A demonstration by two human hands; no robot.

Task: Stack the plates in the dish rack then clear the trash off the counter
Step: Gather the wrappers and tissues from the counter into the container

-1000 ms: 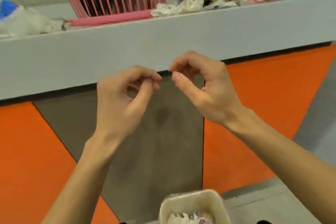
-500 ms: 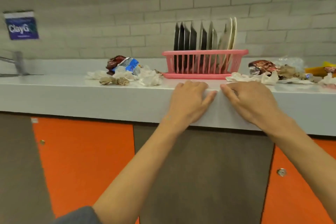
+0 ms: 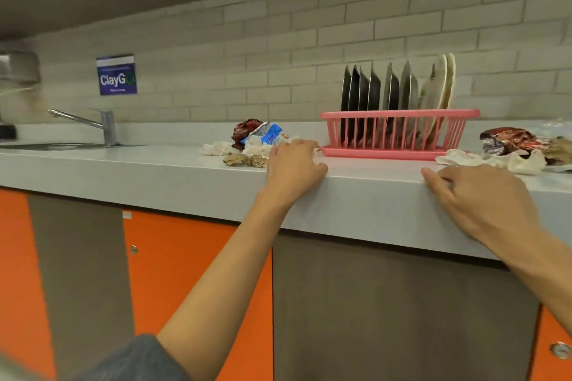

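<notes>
Hands first, both at the front edge of the grey laminate counter [image 3: 154, 170]. The left hand [image 3: 294, 164] lies over the lip with its fingers loosely spread and flat, holding nothing. Its fingertips reach the white crumpled tissue [image 3: 257, 148] at the near side of the left litter heap, though whether they touch it I cannot tell. The right hand [image 3: 476, 195] rests lower on the edge, fingers loosely bent and also empty. The white crumpled napkin [image 3: 492, 159] lies just beyond its knuckles, stretched sideways along the counter. Further in, the small brown paper wads [image 3: 244, 160] sit just left of the left hand, with the blue-and-white foil wrapper [image 3: 266, 134] behind them. The red-brown foil wrapper [image 3: 510, 139] sits behind the napkin. Between the two heaps stands the pink plastic dish rack [image 3: 399, 133], where the dark and cream plates [image 3: 396, 86] stand on edge — that half of the job looks done. Each heap lies straight ahead of its own hand, and the left hand is nearer to its trash — it should probably grab first
</notes>
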